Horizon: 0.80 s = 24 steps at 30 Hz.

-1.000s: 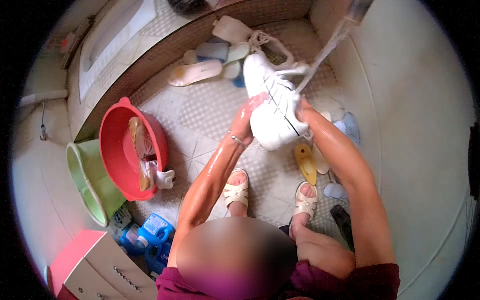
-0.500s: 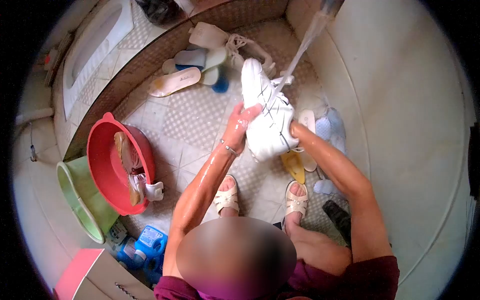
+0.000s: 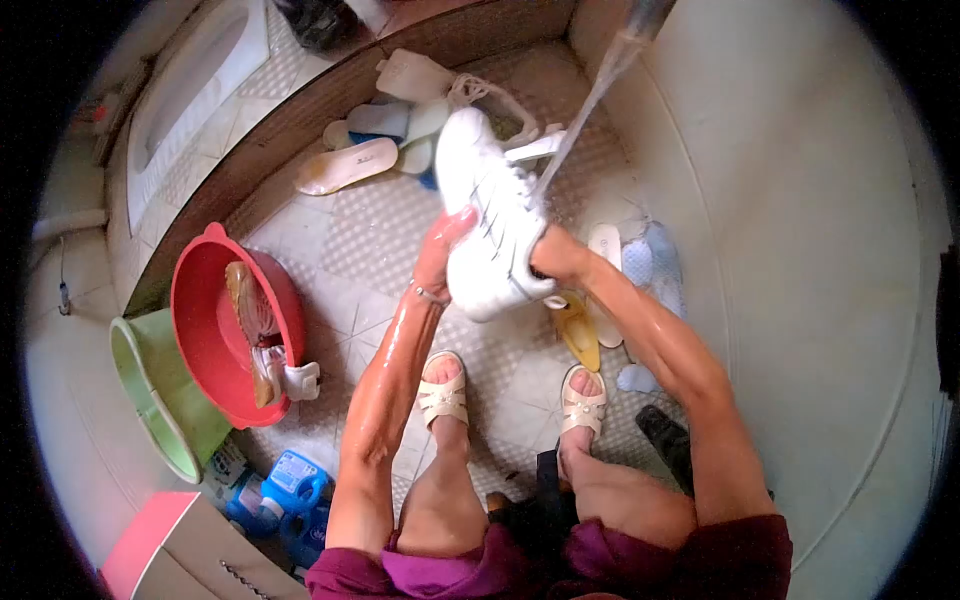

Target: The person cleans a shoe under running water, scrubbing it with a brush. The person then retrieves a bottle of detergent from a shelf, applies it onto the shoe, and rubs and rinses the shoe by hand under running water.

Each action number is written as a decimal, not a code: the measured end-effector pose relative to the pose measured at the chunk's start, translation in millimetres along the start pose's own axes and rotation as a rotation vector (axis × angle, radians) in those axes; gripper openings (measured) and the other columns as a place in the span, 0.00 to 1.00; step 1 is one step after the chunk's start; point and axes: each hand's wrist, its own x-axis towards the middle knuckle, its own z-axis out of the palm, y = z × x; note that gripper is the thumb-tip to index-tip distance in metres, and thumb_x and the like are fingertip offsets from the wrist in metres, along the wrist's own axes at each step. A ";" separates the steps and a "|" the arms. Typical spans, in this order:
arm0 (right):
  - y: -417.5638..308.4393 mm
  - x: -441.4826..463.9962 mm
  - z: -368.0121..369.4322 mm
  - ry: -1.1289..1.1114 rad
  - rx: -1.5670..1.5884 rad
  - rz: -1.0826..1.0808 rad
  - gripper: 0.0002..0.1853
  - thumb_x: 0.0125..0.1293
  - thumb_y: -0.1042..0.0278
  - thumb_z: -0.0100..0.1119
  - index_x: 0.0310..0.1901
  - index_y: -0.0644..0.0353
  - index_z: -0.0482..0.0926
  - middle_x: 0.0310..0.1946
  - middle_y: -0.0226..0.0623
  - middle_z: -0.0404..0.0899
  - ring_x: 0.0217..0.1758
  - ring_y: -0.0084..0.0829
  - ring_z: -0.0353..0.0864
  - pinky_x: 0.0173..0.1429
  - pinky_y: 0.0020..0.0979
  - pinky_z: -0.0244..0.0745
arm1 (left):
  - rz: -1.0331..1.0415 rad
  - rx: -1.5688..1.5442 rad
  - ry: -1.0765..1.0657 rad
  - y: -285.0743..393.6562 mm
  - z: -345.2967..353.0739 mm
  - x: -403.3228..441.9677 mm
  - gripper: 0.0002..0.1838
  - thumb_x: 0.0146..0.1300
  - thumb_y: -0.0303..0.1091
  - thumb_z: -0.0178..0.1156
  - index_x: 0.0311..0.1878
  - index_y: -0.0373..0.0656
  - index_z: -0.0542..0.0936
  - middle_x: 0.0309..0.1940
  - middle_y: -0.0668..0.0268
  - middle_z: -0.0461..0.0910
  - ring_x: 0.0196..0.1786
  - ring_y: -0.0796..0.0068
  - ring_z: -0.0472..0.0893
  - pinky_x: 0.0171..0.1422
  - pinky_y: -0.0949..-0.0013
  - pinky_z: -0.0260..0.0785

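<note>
A wet white sneaker with thin dark lines is held up in front of me, its toe pointing away. My left hand grips its left side, thumb on the upper. My right hand reaches into the shoe's opening and supports it from there; its fingers are hidden inside. From the top right, a water stream runs down onto the laced part of the sneaker. A bracelet circles my left wrist.
A red basin holding a shoe stands left, beside a green basin and blue bottles. Insoles and white laces lie on the tiled floor near the raised ledge. A yellow item lies near my right foot.
Both hands have moved left and slightly toward me with the sneaker, which has turned a little. The water now strikes nearer its right edge. My head view has shifted slightly.
</note>
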 end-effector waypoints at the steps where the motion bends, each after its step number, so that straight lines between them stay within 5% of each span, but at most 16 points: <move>1: -7.2 -8.6 -2.6 0.012 -0.006 -0.003 0.19 0.57 0.71 0.53 0.50 0.71 0.70 0.44 0.36 0.76 0.48 0.20 0.71 0.56 0.25 0.65 | 0.037 0.045 -0.029 4.0 -2.0 -0.9 0.28 0.60 0.41 0.53 0.57 0.30 0.64 0.50 0.50 0.73 0.49 0.59 0.77 0.59 0.60 0.67; 4: -7.6 -17.6 -7.7 -0.359 0.083 0.174 0.24 0.52 0.75 0.49 0.54 0.68 0.68 0.50 0.37 0.71 0.52 0.23 0.68 0.54 0.28 0.66 | -0.039 -0.128 -0.033 20.5 6.1 -11.0 0.23 0.59 0.34 0.53 0.55 0.31 0.66 0.46 0.54 0.75 0.45 0.63 0.79 0.52 0.62 0.72; 8: -43.8 -16.1 1.8 -0.226 0.636 0.278 0.18 0.56 0.69 0.54 0.47 0.68 0.73 0.39 0.31 0.76 0.43 0.20 0.71 0.47 0.25 0.68 | 0.049 0.025 0.046 25.5 -4.4 -4.7 0.23 0.58 0.33 0.54 0.55 0.33 0.66 0.45 0.55 0.75 0.45 0.66 0.78 0.51 0.65 0.72; 11: -37.4 -17.9 9.8 -0.225 0.186 0.202 0.19 0.59 0.63 0.56 0.48 0.67 0.73 0.37 0.28 0.76 0.42 0.21 0.72 0.47 0.23 0.68 | 0.048 0.175 0.094 31.9 -3.0 -12.6 0.23 0.57 0.34 0.56 0.55 0.34 0.66 0.45 0.57 0.75 0.45 0.67 0.78 0.50 0.67 0.72; 12: -27.1 -21.9 22.8 -0.077 0.155 0.101 0.16 0.61 0.60 0.55 0.38 0.68 0.77 0.26 0.33 0.77 0.32 0.20 0.71 0.38 0.26 0.68 | 0.088 0.216 0.104 30.7 -2.7 -13.6 0.24 0.57 0.35 0.57 0.54 0.34 0.66 0.45 0.58 0.75 0.43 0.69 0.78 0.49 0.67 0.72; 13: -18.8 -22.1 23.2 -0.069 0.159 0.100 0.16 0.61 0.60 0.55 0.38 0.68 0.77 0.26 0.33 0.77 0.32 0.20 0.71 0.38 0.26 0.68 | 0.081 0.220 0.101 29.8 -4.0 -12.6 0.24 0.57 0.35 0.57 0.54 0.34 0.66 0.45 0.58 0.75 0.43 0.69 0.78 0.49 0.67 0.72; 16: -9.8 -24.5 26.8 0.234 -0.220 0.066 0.19 0.63 0.59 0.54 0.20 0.66 0.72 0.16 0.20 0.63 0.22 0.14 0.60 0.23 0.25 0.57 | 0.140 0.189 0.177 21.5 -4.5 -9.5 0.27 0.56 0.34 0.60 0.56 0.34 0.65 0.44 0.59 0.75 0.42 0.72 0.78 0.46 0.70 0.72; 23: 2.4 -14.7 23.8 0.431 0.009 0.023 0.17 0.61 0.60 0.55 0.22 0.68 0.75 0.15 0.22 0.66 0.24 0.14 0.62 0.25 0.23 0.60 | 0.260 0.436 0.329 6.7 -1.1 -5.8 0.34 0.54 0.29 0.61 0.61 0.30 0.58 0.41 0.56 0.76 0.39 0.74 0.78 0.43 0.73 0.71; 24: 8.3 -13.8 13.8 0.317 0.112 0.160 0.14 0.63 0.62 0.53 0.32 0.67 0.78 0.22 0.25 0.74 0.29 0.15 0.70 0.33 0.21 0.68 | 0.285 0.528 0.387 3.6 -5.0 -5.6 0.37 0.53 0.30 0.62 0.63 0.30 0.54 0.45 0.53 0.75 0.42 0.71 0.77 0.43 0.72 0.72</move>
